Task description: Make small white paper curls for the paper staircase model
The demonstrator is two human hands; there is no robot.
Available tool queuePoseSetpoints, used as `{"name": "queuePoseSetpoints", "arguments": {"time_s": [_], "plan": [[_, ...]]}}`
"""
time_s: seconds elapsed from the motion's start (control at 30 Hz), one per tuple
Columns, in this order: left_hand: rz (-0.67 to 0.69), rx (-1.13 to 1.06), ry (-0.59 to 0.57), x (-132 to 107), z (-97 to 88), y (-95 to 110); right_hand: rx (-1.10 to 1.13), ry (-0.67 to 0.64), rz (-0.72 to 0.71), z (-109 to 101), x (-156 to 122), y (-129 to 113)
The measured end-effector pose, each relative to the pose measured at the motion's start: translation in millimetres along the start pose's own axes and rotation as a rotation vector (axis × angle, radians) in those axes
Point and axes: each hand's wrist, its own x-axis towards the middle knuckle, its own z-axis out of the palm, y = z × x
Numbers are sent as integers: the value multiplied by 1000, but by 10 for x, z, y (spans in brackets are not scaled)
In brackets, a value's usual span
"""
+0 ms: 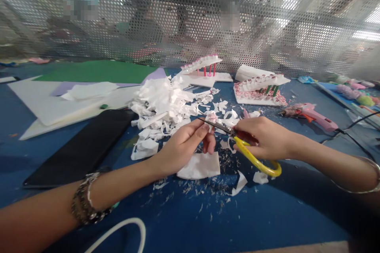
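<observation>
My left hand (191, 140) pinches a small pink-and-white paper piece (211, 117) over the middle of the blue table. In my right hand (261, 136) is a pair of scissors (257, 162) with yellow handles. Its dark blades point left and lie at the paper piece, close to my left fingertips; I cannot tell whether they touch it. Below the left hand lies a white paper piece (200, 166) with a curved lower edge. Behind the hands rises a pile of crumpled white paper scraps (162, 99), and fine shreds are scattered around.
Left of the scraps lie a dark tablet-like slab (80, 150), white boards (59, 106) and a green sheet (97, 72). Two small stair-like paper models (204, 65) stand behind. At right are a pink glue gun (319, 116) with its cord and a blue tray (335, 91). Perforated metal (190, 19) backs the table.
</observation>
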Motion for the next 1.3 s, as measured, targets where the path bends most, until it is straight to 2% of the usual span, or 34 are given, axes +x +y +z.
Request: {"name": "queuePoseSetpoints", "arguments": {"time_s": [0.3, 0.47, 0.57, 0.77, 1.3], "plan": [[-44, 25, -17, 11, -27, -17, -124, -38, 68, -9, -11, -44], [-26, 189, -15, 29, -51, 5, -196, 32, 144, 46, -32, -35], [-12, 191, -53, 17, -54, -26, -247, 51, 206, 77, -49, -49], [-14, 144, -91, -28, -39, -81, -309, 66, 221, 95, -48, -109], [-61, 112, -101, -14, -3, -93, -450, -12, 230, 94, -67, -155]]}}
